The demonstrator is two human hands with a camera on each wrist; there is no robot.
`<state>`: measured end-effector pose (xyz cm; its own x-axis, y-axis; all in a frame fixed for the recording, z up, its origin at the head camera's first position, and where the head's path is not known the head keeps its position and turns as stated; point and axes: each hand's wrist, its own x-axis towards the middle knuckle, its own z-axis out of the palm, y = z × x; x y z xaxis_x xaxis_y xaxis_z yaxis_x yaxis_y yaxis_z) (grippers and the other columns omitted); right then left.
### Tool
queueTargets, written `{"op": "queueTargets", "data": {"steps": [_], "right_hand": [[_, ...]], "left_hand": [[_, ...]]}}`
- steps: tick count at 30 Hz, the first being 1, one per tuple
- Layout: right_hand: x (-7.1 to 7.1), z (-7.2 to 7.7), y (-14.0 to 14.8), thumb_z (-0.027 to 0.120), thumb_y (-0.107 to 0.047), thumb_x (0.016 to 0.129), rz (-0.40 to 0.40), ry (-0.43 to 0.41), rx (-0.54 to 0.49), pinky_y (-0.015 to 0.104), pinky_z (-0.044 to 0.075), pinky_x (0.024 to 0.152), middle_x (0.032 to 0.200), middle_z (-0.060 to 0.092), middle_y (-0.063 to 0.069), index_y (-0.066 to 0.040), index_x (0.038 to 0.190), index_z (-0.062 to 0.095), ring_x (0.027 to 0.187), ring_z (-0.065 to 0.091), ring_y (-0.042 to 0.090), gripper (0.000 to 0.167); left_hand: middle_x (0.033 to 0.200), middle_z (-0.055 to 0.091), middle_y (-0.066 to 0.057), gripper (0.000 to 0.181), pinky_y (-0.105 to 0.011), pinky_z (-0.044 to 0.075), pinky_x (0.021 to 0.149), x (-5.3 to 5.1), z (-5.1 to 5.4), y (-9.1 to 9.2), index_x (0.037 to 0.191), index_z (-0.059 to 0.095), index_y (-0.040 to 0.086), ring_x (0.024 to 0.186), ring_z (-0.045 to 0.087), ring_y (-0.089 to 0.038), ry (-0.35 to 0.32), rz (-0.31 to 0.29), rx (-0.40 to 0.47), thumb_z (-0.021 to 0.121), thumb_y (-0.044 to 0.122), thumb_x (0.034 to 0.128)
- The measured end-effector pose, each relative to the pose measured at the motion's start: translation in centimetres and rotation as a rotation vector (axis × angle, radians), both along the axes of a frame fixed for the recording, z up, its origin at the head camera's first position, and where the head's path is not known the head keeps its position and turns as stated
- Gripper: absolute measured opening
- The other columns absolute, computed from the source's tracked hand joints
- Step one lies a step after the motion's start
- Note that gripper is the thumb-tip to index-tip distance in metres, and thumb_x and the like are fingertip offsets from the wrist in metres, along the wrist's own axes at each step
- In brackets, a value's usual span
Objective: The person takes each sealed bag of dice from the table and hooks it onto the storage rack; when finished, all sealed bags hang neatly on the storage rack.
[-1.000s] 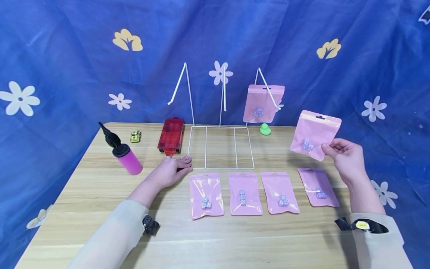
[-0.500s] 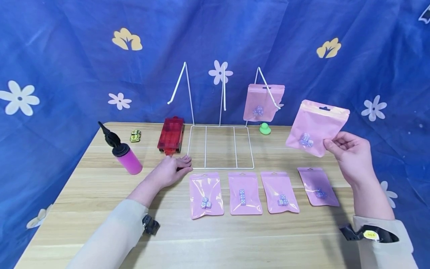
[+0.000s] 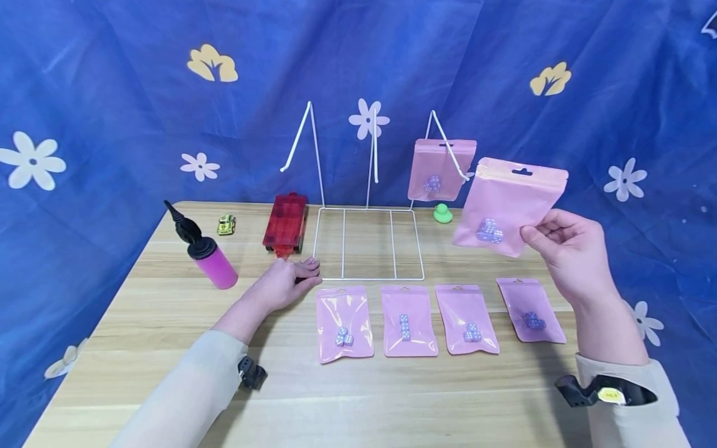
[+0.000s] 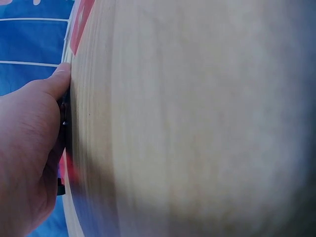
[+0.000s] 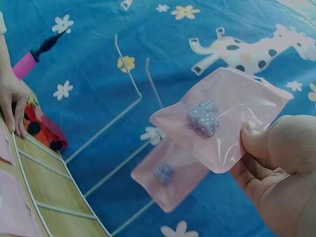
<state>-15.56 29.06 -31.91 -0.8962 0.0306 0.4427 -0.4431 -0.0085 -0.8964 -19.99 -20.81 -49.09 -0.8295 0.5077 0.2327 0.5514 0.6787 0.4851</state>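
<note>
The right hand, pinching a pink bag, has moved left, nearer the rack the left hand touches, fingers extended.

My head camera looks down over the tabletop.
Left-wrist view skims it closely; right-wrist view faces the curtain; head and right share the wire rack.

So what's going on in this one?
A person's right hand holds up a pink bag with dice in it, off the table. The left hand rests at the near left corner of a white wire rack. One similar bag hangs from the rack's right arm, and four more bags lie in a row in front.
</note>
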Motion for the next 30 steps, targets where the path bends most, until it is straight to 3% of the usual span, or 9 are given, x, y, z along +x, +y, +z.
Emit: {"op": "queueTargets", "data": {"steps": [11, 16, 21, 26, 30], "right_hand": [[-0.4, 0.6, -4.5, 0.071, 0.022, 0.089, 0.08, 0.021, 0.095, 0.02, 0.054, 0.059, 0.081, 0.075, 0.01, 0.017, 0.098, 0.072, 0.067, 0.064, 0.014, 0.01], [-0.7, 0.4, -6.4, 0.073, 0.019, 0.089, 0.162, 0.025, 0.117, 0.02, 0.054, 0.058, 0.082, 0.076, 0.009, 0.014, 0.097, 0.074, 0.068, 0.066, 0.014, 0.009], [-1.0, 0.2, -8.3, 0.073, 0.02, 0.089, 0.187, 0.017, 0.15, 0.021, 0.054, 0.059, 0.082, 0.075, 0.011, 0.012, 0.097, 0.075, 0.066, 0.065, 0.015, 0.011], [-1.3, -0.3, -10.0, 0.072, 0.019, 0.089, 0.221, -0.001, 0.16, 0.021, 0.053, 0.059, 0.083, 0.075, 0.009, -0.001, 0.093, 0.078, 0.067, 0.063, 0.014, 0.021], [-1.5, -0.7, -11.0, 0.074, 0.015, 0.09, 0.236, -0.019, 0.169, 0.02, 0.053, 0.06, 0.084, 0.075, 0.008, 0.001, 0.092, 0.076, 0.069, 0.064, 0.013, 0.014]], "left_hand": [[0.133, 0.068, -0.02, 0.03, -0.05, 0.047, 0.113, -0.1, 0.0, 0.0, 0.122, 0.077, -0.002, 0.128, 0.063, -0.034, 0.004, 0.0, 0.007, 0.078, 0.017, 0.0984], [0.132, 0.068, -0.021, 0.03, -0.05, 0.047, 0.112, 0.0, 0.0, 0.0, 0.121, 0.077, -0.002, 0.128, 0.063, -0.034, 0.005, -0.002, 0.013, 0.079, 0.017, 0.098], [0.132, 0.068, -0.02, 0.03, -0.05, 0.048, 0.112, 0.0, -0.1, 0.0, 0.122, 0.077, -0.002, 0.128, 0.064, -0.034, -0.003, 0.001, 0.015, 0.078, 0.016, 0.0984], [0.132, 0.068, -0.02, 0.03, -0.05, 0.047, 0.112, 0.0, -0.1, 0.0, 0.122, 0.077, -0.002, 0.128, 0.063, -0.034, -0.008, 0.003, 0.011, 0.079, 0.017, 0.0985], [0.133, 0.068, -0.019, 0.03, -0.05, 0.046, 0.113, 0.0, 0.0, 0.0, 0.123, 0.077, -0.002, 0.129, 0.063, -0.034, -0.015, 0.007, 0.011, 0.078, 0.017, 0.0987]]}}
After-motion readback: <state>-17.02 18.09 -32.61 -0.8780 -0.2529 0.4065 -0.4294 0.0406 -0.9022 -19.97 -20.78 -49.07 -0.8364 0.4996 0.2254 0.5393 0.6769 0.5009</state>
